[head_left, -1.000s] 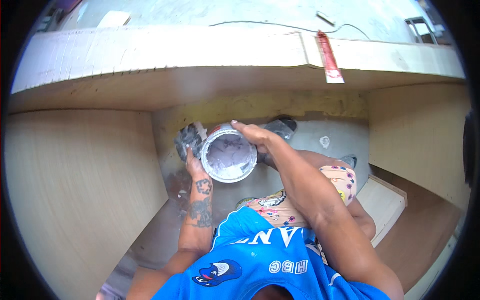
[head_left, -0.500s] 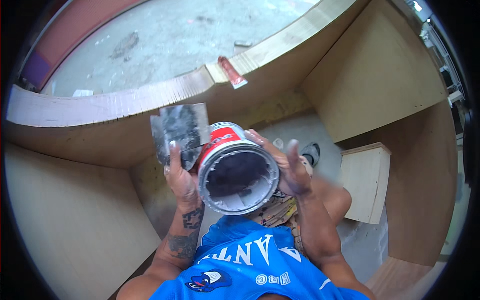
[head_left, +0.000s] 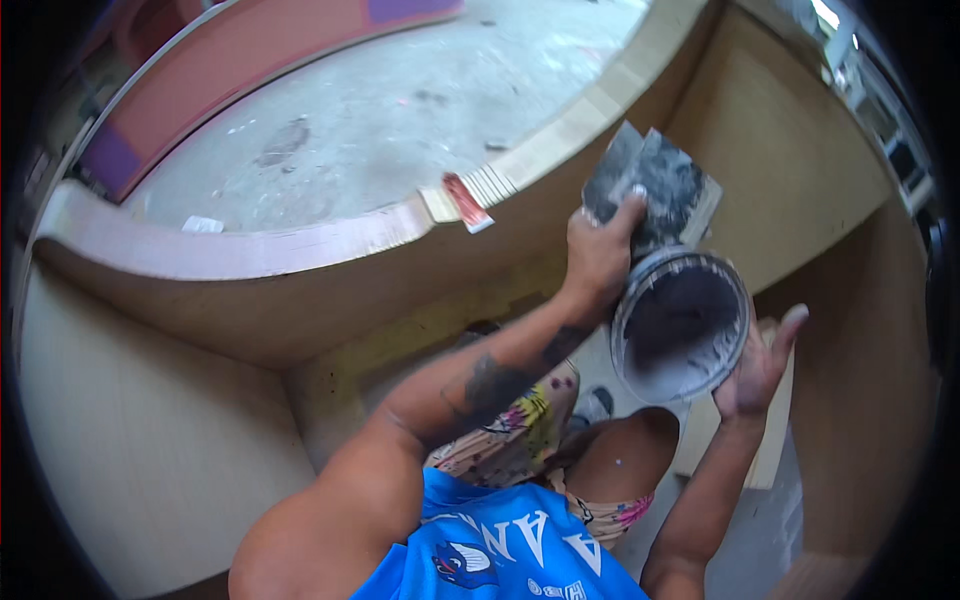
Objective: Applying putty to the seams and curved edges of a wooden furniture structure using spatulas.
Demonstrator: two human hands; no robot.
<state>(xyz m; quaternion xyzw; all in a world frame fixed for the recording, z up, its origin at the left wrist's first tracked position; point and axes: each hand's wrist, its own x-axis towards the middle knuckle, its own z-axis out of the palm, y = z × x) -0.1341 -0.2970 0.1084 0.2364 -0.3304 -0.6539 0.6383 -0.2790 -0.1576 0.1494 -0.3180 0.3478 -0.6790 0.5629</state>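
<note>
My left hand (head_left: 600, 245) grips flat, putty-smeared scraper blades (head_left: 665, 185), its thumb pressed on their face. At least two blades seem to overlap; their lower part is hidden behind the can. Just below them a round metal can (head_left: 735, 290) is tipped with its open mouth toward me. Its inside is dark, with pale smears along the wall and rim. My right hand (head_left: 757, 370) holds the can from its right side, thumb sticking out, most fingers hidden behind it. Left fingers may touch the can as well; I cannot tell.
A curved wooden counter edge (head_left: 300, 252) arcs in front of me, with a red tube (head_left: 466, 203) lying on it. Wooden panels (head_left: 150, 400) enclose both sides. Below my right hand stands a small wooden box (head_left: 768, 440). Beyond lies a pale, stained floor (head_left: 380, 120) and a pink curved piece (head_left: 260, 75).
Both hands have moved right with the scraper blades and the can. The can has turned, so its red label no longer shows. The view has shifted slightly.
</note>
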